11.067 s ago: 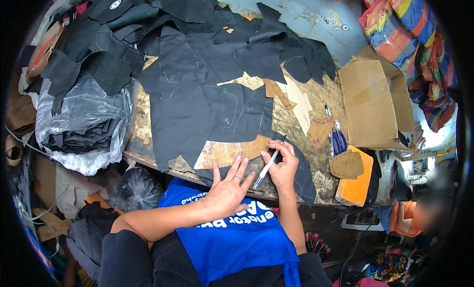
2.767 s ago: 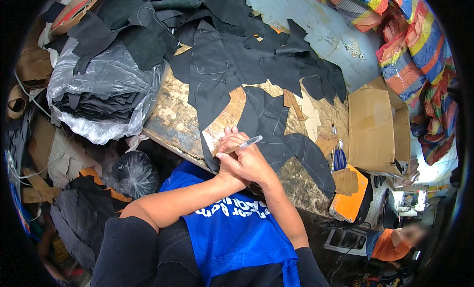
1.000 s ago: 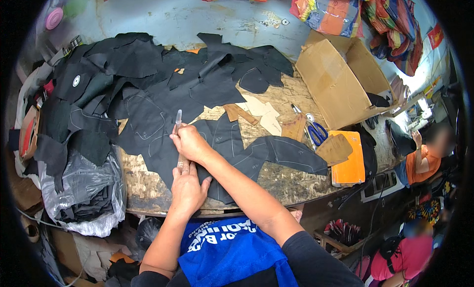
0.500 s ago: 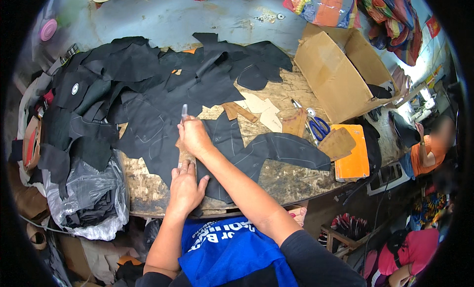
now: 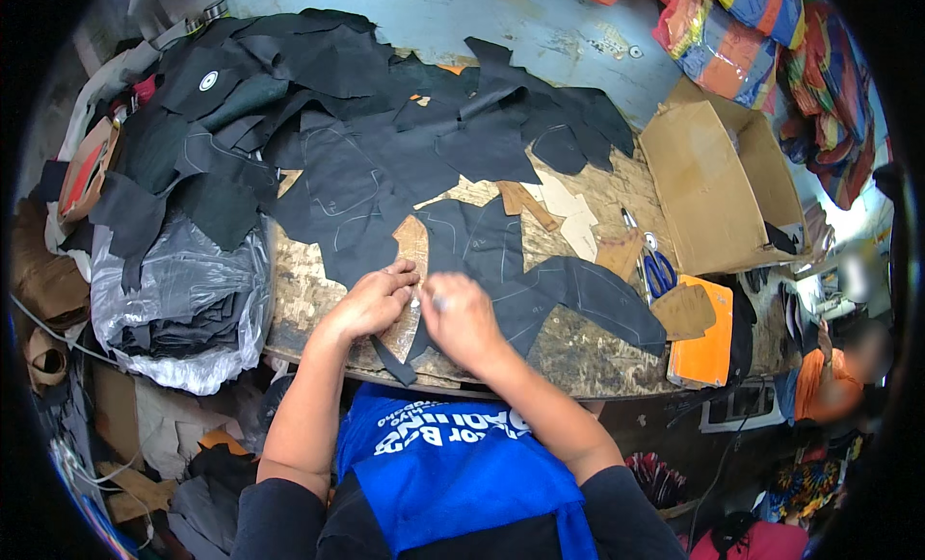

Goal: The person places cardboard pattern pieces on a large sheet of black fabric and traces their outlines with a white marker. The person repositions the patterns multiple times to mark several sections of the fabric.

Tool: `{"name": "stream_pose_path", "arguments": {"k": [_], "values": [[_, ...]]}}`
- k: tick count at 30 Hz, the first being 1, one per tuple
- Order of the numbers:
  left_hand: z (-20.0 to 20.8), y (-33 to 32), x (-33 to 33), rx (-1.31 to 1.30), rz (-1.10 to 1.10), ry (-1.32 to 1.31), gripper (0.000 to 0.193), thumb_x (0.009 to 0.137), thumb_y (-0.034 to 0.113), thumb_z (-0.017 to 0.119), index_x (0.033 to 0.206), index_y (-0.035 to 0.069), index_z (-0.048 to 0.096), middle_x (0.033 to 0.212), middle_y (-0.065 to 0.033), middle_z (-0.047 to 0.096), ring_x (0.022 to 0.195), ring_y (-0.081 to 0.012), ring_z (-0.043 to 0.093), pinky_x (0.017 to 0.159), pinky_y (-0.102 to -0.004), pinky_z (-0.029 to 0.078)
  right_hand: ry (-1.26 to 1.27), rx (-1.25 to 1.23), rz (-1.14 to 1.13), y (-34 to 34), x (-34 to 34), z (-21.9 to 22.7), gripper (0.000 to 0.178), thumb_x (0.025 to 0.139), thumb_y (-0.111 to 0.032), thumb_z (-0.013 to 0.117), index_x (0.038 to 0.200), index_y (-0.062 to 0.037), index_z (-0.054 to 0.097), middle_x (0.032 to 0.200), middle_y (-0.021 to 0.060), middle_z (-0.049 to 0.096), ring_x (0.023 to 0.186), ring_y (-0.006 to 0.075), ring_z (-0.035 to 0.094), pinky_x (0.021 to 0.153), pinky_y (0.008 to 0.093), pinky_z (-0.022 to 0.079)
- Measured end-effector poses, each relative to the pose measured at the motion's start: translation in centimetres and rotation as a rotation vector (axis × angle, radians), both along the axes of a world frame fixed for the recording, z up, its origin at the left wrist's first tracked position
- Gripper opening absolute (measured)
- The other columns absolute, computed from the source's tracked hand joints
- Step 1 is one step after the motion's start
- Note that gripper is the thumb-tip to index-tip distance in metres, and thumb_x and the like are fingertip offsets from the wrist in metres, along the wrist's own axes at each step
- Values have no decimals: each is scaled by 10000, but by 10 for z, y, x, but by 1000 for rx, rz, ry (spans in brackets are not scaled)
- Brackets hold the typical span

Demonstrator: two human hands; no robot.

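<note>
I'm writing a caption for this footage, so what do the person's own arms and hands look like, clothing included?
The left hand and right hand are gloveless, and both forearms are bare, with no watch or cable showing. Dark sleeves end near the elbows. The right hand is blurred, so small details such as rings can't be told.

Worn brown wooden bench (image 5: 578, 360): flat black leather sheets (image 5: 395, 156) spread across it, heaped at the back.
Front middle: here's the curved brown template (image 5: 412, 240), lying on the leather, left hand (image 5: 376, 302) on it, right hand (image 5: 461, 317) at its right edge.
Left end: crumpled clear plastic bag (image 5: 231, 263).
Right end: orange rectangular block (image 5: 701, 360), rounded brown piece (image 5: 686, 312) overlapping it; behind, blue-handled metal scissors (image 5: 662, 275), then open tan cardboard carton (image 5: 699, 189).
</note>
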State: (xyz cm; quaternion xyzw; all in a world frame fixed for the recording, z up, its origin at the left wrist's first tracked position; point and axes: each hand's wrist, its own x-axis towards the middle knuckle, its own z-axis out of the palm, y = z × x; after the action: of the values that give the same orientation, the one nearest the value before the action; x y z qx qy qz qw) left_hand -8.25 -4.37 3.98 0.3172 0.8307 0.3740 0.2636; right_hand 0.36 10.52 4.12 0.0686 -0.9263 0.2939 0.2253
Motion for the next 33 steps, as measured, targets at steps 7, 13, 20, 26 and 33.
{"name": "stream_pose_path", "arguments": {"k": [7,13,20,26,33], "values": [[1,4,11,5,66,80,471,800,159,604,1215,-56,548,1392,-214,420,1284,-327,416,1074,-346,322,-353,-523,494,-35,63,13,217,882,-161,575,822,47,594,726,186,633,689,343,640,665,422,498],[-5,-20,34,-257,597,500,684,588,357,831,1141,16,617,1190,-164,529,1144,-309,462,923,-390,434,-173,-1069,-8,18,-14,-20,214,967,-146,493,999,55,559,783,134,634,689,161,656,584,234,520],[-25,-74,32,61,811,457,405,651,197,794,925,17,555,912,-142,599,874,-279,573,789,-388,456,32,-562,51,21,-24,-46,118,855,-105,615,840,11,594,682,84,634,621,149,626,592,275,487],[-33,-72,35,317,859,408,353,695,118,763,927,21,515,778,-141,634,716,-244,640,664,-340,480,-12,-467,54,19,-21,-37,110,825,-98,629,788,3,605,665,97,623,587,166,613,573,285,478],[-39,-72,33,324,872,364,378,699,121,760,963,25,507,775,-142,648,729,-255,653,682,-340,484,40,-508,53,20,-23,-39,110,826,-94,633,795,10,613,670,98,625,584,165,604,569,281,474]]}}
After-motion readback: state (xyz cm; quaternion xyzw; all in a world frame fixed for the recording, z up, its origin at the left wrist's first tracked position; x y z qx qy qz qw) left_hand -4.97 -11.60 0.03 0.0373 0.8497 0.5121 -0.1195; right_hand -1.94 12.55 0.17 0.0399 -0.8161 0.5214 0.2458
